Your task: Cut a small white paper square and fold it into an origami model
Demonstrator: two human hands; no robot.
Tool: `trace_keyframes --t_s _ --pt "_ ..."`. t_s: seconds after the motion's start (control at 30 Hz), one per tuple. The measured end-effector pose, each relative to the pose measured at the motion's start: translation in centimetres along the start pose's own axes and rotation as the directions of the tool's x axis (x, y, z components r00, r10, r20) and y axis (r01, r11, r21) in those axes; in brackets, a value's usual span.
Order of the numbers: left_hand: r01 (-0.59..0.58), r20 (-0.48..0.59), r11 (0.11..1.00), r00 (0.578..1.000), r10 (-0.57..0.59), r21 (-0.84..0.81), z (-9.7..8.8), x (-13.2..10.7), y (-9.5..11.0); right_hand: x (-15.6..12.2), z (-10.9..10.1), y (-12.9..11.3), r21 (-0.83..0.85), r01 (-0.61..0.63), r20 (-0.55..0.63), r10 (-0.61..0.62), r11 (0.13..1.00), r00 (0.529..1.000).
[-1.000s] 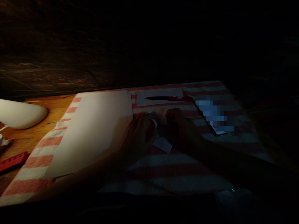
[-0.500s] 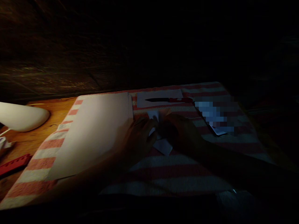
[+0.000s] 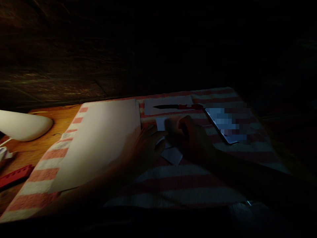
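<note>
The scene is very dark. A small white piece of paper lies on a red and white striped cloth. My left hand rests on its left part with fingers stretched out flat. My right hand presses on its far right part, fingers bent together over the paper's upper edge. A large white sheet lies just left of my left hand.
A knife with a dark blade and red handle lies on a white strip beyond my hands. A phone lies to the right. A white lamp head and a red flat object are on the wooden table at left.
My left hand has flattened from a curled grip on the paper. My right hand has slid a little farther along the paper's upper part. The paper lies flatter.
</note>
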State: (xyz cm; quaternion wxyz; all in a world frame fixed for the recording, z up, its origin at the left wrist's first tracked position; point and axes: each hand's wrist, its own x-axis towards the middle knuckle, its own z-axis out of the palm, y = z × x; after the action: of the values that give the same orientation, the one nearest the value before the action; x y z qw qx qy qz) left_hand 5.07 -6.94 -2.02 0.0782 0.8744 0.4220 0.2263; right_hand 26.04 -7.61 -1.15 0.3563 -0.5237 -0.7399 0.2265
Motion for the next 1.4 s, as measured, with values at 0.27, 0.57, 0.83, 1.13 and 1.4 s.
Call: trace_keyframes --t_s 0.27,0.57,0.83,1.13,1.4 --pt "0.004 -0.025 1.0 1.0 -0.004 -0.015 0.0 0.0 0.2 0.0 -0.1 -0.1 -0.017 0.011 -0.013 -0.011 1.0 1.0" --pt "-0.038 -0.056 0.999 0.998 0.037 -0.008 0.3 -0.3 0.1 0.0 -0.1 0.0 -0.023 0.014 -0.018 -0.014 1.0 1.0" --pt "-0.073 -0.061 0.997 0.996 0.072 0.0 0.4 -0.2 0.2 -0.2 0.0 -0.1 -0.037 -0.017 -0.036 0.016 0.999 0.999" --pt "0.092 -0.087 0.984 0.991 -0.106 -0.153 -0.3 0.0 0.6 -0.5 0.0 -0.2 -0.051 -0.017 -0.005 0.017 0.999 1.0" --pt "0.003 -0.133 0.98 0.991 -0.03 -0.201 -0.5 0.4 1.0 -0.5 0.0 -0.3 -0.048 -0.015 0.016 0.016 0.999 1.0"
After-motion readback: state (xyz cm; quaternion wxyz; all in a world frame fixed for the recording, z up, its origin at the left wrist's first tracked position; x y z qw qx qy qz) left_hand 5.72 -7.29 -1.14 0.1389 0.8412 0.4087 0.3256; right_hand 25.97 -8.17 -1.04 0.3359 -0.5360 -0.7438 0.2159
